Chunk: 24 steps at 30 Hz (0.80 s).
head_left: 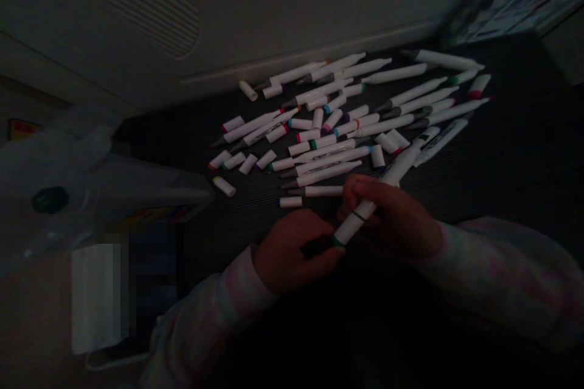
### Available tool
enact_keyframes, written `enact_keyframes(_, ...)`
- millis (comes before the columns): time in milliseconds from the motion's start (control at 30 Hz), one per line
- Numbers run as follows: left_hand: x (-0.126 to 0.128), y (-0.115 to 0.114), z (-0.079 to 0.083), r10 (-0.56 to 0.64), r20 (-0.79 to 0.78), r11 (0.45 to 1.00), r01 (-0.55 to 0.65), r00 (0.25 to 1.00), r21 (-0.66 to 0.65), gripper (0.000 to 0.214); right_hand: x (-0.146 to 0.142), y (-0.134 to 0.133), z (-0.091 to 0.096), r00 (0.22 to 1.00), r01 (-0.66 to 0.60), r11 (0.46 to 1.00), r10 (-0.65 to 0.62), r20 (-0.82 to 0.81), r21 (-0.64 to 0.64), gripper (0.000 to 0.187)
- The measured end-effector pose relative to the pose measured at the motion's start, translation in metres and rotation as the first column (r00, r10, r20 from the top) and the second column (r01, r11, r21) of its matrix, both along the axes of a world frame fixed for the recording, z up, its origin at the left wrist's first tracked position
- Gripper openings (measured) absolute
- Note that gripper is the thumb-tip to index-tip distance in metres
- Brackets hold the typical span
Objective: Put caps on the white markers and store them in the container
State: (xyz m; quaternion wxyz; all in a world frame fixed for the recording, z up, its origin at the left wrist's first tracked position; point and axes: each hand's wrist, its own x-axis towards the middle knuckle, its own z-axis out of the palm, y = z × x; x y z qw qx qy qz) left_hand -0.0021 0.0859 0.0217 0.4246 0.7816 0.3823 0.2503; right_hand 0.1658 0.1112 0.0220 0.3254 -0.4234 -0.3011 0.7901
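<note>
A white marker pen (396, 171) with a green-ended cap is tilted between my two hands. My right hand (396, 213) is closed around the middle of its barrel. At the pen's lower end, the fingers of my left hand (296, 252) pinch the green tip of the cap (349, 229); the cap sits against the barrel. Just beyond my hands lie several uncapped white markers (328, 174) with grey ends, side by side on the dark table (246, 213). Loose white caps with coloured ends, such as a yellow-ended cap (224, 186), are scattered among them.
A pale panel (274, 6) with a ribbed patch rises behind the markers. At the far right stands a blurred printed package (520, 6). On the left are a clear plastic bottle with a dark green cap (50, 200) and a white object (93, 298).
</note>
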Motion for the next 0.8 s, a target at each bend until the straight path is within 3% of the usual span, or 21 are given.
enact_keyframes(800, -0.0003, -0.0012, -0.0051, 0.028, 0.039, 1.0, -0.028, 0.999, 0.007, 0.016, 0.0014, 0.0008, 0.0019, 0.998, -0.033, 0.999, 0.031, 0.051, 0.036, 0.026)
